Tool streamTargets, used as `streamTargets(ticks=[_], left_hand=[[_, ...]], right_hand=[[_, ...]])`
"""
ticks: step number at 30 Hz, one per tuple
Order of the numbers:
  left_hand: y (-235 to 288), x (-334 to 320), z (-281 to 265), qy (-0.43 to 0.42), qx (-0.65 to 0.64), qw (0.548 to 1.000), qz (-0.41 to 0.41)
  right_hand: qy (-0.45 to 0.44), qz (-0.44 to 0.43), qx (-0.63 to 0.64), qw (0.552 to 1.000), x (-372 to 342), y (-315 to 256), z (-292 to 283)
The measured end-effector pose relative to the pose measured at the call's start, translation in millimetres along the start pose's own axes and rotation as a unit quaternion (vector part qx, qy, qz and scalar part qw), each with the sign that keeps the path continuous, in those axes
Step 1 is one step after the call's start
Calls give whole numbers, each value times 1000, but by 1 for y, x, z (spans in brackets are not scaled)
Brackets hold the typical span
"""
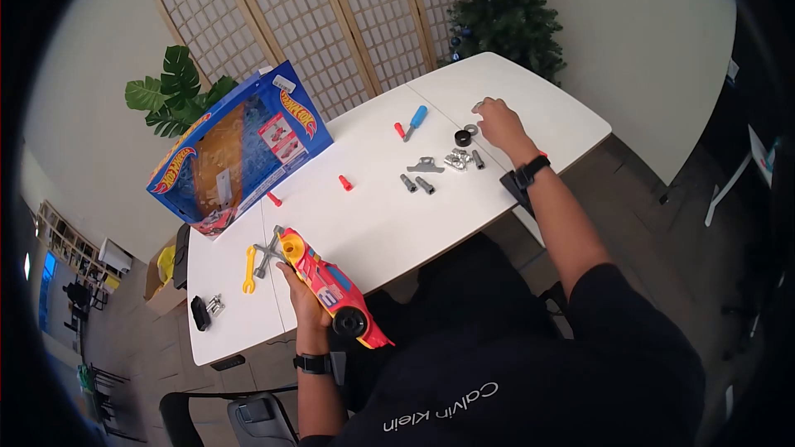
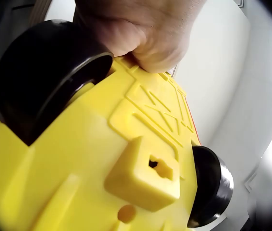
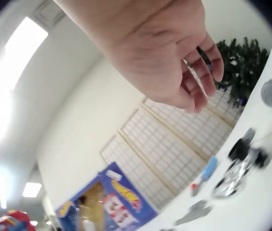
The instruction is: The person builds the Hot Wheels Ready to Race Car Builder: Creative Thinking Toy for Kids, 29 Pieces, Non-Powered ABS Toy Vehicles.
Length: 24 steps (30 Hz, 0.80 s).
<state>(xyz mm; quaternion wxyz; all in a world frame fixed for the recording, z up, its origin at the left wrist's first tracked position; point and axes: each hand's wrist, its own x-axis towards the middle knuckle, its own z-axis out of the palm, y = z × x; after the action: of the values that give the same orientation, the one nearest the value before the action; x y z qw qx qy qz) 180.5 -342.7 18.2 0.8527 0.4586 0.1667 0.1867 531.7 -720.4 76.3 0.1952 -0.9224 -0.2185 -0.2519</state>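
My left hand [image 1: 308, 302] grips a red and yellow toy car [image 1: 325, 277] at the table's front edge. In the left wrist view, the car's yellow underside [image 2: 92, 144] faces the camera, with black wheels on both sides. My right hand [image 1: 501, 128] is over the far right of the table, its fingers loosely bent and nothing visible in them. Close by its fingertips lies a small grey piece [image 1: 478, 106]. Below that hand are a black wheel [image 1: 463, 138], a grey ring [image 1: 471, 128] and a heap of shiny silver parts [image 1: 457, 159].
A blue Hot Wheels box [image 1: 290, 149] stands at the back left. Around the table lie a blue-handled screwdriver [image 1: 417, 118], a flat grey piece [image 1: 426, 165], grey bolts [image 1: 424, 185], a red peg [image 1: 345, 183], a yellow wrench [image 1: 249, 271] and a grey cross-shaped tool [image 1: 267, 257].
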Motion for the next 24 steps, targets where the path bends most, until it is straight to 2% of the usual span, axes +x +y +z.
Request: streamTargets(ticks=[1,2,4,6,8,10,12,13,15,16,18,19,20,21,22,24], left_hand=[[-5,5,-4,3,-4,1000,0],[-8,8,-4,6,-8,1000,0],[-13,10,-5,-1,-20,1000,5],[-20,14,-11,7,-30,1000,2],[-24,17,-16,7,-49,999,-3],[-27,17,-23,-63,-58,996,-30],[-27,14,-7,-5,-65,998,-27],[-24,11,-5,-20,-51,998,-29],[-25,9,-6,-51,-45,998,-9],[-23,7,-4,-51,-37,998,-11],[-21,6,0,-53,-14,999,3],[-20,8,-2,-43,-23,999,5],[-19,9,-3,-74,-36,997,-3],[-19,10,-3,-106,-48,993,-12],[-17,8,-1,-104,-51,993,-13],[-13,4,5,-106,-12,994,14]], right_hand=[[-91,-2,-20,996,14,4,-2],[-88,-5,-25,996,21,9,4],[-199,-110,-18,974,33,16,14],[-252,-151,-6,956,45,18,25],[-286,-108,-27,952,49,8,29],[-254,-201,-53,945,54,19,47],[-251,-210,-40,944,56,18,48],[-239,-229,-69,941,59,15,46],[-256,-185,-110,943,62,-1,40],[-229,-192,-88,950,59,-13,29],[-193,-199,-17,961,49,-73,-6],[-177,-234,65,954,39,-107,-21],[-160,-264,147,940,24,-142,-36],[-168,-271,208,924,3,-182,-57],[-173,-275,269,907,-20,-217,-72],[-155,-314,304,886,-57,-262,-77]])
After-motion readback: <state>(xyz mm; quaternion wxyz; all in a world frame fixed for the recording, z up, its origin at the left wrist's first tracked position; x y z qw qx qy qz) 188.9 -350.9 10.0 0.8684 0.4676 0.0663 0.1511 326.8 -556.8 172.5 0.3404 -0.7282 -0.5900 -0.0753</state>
